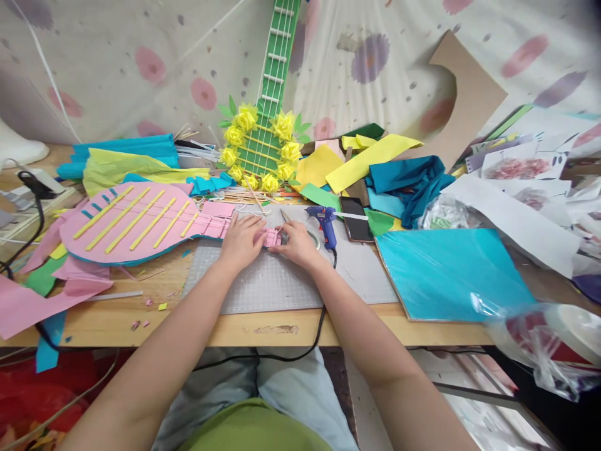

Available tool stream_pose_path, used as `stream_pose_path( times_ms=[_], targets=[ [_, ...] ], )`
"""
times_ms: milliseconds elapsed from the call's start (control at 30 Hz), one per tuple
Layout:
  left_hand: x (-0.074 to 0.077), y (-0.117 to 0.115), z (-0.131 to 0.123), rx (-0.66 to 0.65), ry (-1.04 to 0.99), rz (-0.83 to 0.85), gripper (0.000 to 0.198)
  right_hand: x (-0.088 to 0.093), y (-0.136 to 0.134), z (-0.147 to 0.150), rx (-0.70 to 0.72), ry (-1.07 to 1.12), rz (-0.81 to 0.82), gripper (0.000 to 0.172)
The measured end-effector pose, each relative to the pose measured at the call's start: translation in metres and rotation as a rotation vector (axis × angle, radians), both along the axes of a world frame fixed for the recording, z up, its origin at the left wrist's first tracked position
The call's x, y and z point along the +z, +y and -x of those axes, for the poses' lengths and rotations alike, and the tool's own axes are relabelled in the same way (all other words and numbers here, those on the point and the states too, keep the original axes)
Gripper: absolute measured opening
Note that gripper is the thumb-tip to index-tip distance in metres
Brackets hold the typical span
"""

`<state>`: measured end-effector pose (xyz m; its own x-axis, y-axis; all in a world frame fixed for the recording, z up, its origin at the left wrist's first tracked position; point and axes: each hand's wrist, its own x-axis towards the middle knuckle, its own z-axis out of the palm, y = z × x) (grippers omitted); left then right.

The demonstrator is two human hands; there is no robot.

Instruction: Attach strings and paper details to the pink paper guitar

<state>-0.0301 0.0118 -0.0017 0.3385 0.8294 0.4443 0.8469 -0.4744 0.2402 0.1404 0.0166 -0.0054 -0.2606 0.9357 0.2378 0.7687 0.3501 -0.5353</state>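
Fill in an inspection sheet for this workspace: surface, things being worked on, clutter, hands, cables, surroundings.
Surface: wooden table with a grey mat; small scraps lie at the left.
Work: pink guitar lies flat, body at the left, neck reaching over the mat.
Clutter: glue gun and phone beyond the right hand; blue board at the right; coloured paper on both sides.
Hands: left hand and right hand both hold the neck's far end.
Cables: the glue gun's black cord drops over the front edge; another black cable at the far left.
Surroundings: green guitar upright before a flowered curtain; other people, nothing seen.
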Motion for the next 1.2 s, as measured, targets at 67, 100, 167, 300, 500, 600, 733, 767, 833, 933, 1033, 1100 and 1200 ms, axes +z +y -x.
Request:
stream_pose_path(
  times_ms=[67,100,167,300,500,600,733,767,833,933,1033,1100,1200],
  targets=[
    [-0.001,-0.002,-0.003,-0.040,0.031,0.013,0.039,0.000,-0.001,0.001,-0.005,-0.007,-0.005,0.046],
    [-0.002,-0.003,-0.004,-0.053,0.038,0.017,0.040,0.000,-0.002,0.001,-0.008,-0.010,-0.006,0.045],
    [-0.002,-0.004,-0.007,-0.066,0.041,0.018,0.040,0.001,-0.004,0.003,-0.017,-0.019,-0.007,0.044],
    [0.000,-0.008,-0.010,-0.087,0.064,0.004,0.038,0.002,-0.007,0.006,-0.058,-0.044,-0.010,0.041],
    [0.004,-0.016,-0.014,-0.122,0.158,0.012,0.038,0.004,-0.008,0.009,-0.092,-0.072,0.023,0.040],
    [0.003,-0.017,-0.015,-0.127,0.180,0.034,0.039,0.004,-0.007,0.008,-0.082,-0.060,0.029,0.042],
    [0.003,-0.016,-0.015,-0.144,0.188,0.030,0.041,0.003,-0.007,0.008,-0.079,-0.040,0.008,0.037],
    [0.003,-0.015,-0.015,-0.150,0.188,0.029,0.041,0.003,-0.007,0.009,-0.076,-0.033,0.003,0.037],
    [0.002,-0.015,-0.015,-0.162,0.190,0.032,0.040,0.002,-0.006,0.009,-0.072,-0.020,0.000,0.037],
    [0.002,-0.015,-0.015,-0.167,0.193,0.044,0.040,0.002,-0.006,0.008,-0.070,-0.006,0.001,0.037],
    [0.002,-0.015,-0.015,-0.158,0.187,0.058,0.039,0.003,-0.006,0.004,-0.023,0.019,0.009,0.041],
    [0.002,-0.014,-0.014,-0.152,0.180,0.057,0.038,0.003,-0.005,0.001,0.023,0.042,0.023,0.043],
    [0.002,-0.012,-0.012,-0.146,0.167,0.050,0.038,0.002,-0.003,-0.003,0.046,0.075,0.024,0.038]
  ],
)
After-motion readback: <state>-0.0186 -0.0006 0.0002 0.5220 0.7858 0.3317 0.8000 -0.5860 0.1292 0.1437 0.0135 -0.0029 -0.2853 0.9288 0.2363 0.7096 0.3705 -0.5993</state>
